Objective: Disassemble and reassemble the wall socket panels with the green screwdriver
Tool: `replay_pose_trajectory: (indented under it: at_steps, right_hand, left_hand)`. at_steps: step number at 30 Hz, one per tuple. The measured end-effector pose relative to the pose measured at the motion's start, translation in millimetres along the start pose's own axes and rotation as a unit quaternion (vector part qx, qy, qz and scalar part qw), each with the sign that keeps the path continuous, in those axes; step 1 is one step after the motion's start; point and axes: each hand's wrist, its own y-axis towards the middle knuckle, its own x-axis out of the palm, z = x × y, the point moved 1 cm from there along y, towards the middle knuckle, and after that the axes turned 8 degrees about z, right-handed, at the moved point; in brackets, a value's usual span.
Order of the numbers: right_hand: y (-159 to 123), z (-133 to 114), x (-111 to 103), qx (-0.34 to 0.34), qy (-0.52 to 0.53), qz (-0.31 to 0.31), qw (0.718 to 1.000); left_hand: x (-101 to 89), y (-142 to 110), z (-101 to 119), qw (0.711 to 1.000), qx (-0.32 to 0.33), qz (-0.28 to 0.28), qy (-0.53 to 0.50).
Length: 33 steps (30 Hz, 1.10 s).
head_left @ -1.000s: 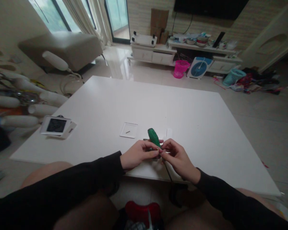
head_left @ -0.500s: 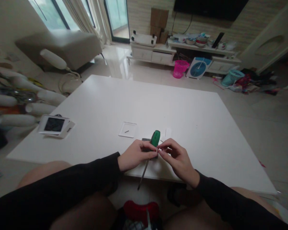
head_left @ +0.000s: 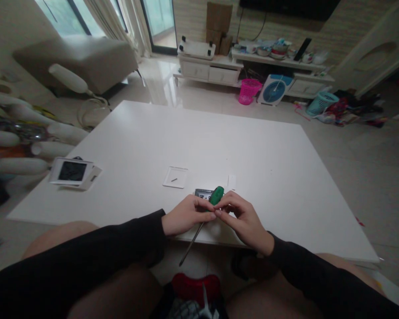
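My left hand [head_left: 189, 214] and my right hand [head_left: 242, 221] meet near the table's front edge, fingertips pinched together. Whatever sits between the fingertips is too small to make out. A screwdriver with a green handle [head_left: 217, 195] passes beneath the fingers, its metal shaft [head_left: 192, 245] slanting toward me past the table edge. Which hand supports it, I cannot tell. Just behind my left fingers lies a dark-framed device [head_left: 202, 192], mostly covered by the hands. A clear square tray [head_left: 175, 178] with a small dark pin-like piece [head_left: 174, 180] lies farther left.
A small white piece [head_left: 232, 181] lies beyond my right hand on the white table [head_left: 206, 137]. White boxes with a dark panel [head_left: 72, 171] rest at the left edge. A red object [head_left: 196, 287] is below, between my legs. Bottles and cables crowd the floor at left.
The screwdriver has tilted, its handle shifting right and its tip swinging left. More of the dark-framed device shows behind my hands. Both hands stay together at the fingertips.
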Motion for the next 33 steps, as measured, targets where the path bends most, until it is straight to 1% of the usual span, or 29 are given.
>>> replay_pose_trajectory:
  at_steps: [5, 9, 15, 17, 19, 21, 23, 25, 27, 30, 33]
  right_hand:
    - [-1, -1, 1, -0.005, -0.044, 0.008, 0.999]
    - [-2, 2, 2, 0.008, -0.062, 0.036, 0.997]
    - [2, -6, -3, -0.092, -0.101, 0.066, 0.988]
    - [2, -9, -5, -0.106, -0.102, 0.078, 0.986]
    - [3, -10, -7, -0.104, -0.096, 0.090, 0.986]
    - [3, -8, -9, -0.070, -0.086, 0.098, 0.989]
    - [3, -3, -9, -0.007, -0.061, 0.093, 0.994]
    - [3, 4, -8, 0.059, -0.028, 0.069, 0.995]
    - [3, 11, -5, 0.104, 0.001, 0.037, 0.994]
    - [3, 18, -1, 0.141, 0.041, 0.008, 0.989]
    - [2, 20, 2, 0.162, 0.083, -0.001, 0.983]
  left_hand:
    - [-0.1, -1, -1, 1.000, -0.004, -0.007, 0.005]
    - [1.1, -1, 1, 1.000, 0.007, -0.016, -0.015]
    - [4.6, -3, 4, 0.999, -0.005, -0.017, -0.039]
    - [5.0, -4, 4, 0.999, -0.013, -0.016, -0.046]
    - [3.2, -4, 6, 0.998, -0.018, 0.000, -0.054]
    - [-1.8, -3, 10, 0.997, -0.006, 0.040, -0.069]
    - [-9.5, 0, 17, 0.990, 0.035, 0.097, -0.099]
    - [-18.3, 3, 25, 0.976, 0.081, 0.149, -0.136]
    - [-26.1, 5, 32, 0.962, 0.106, 0.186, -0.168]
    - [-33.0, 4, 44, 0.944, 0.135, 0.218, -0.205]
    - [-34.1, 0, 53, 0.932, 0.175, 0.232, -0.216]
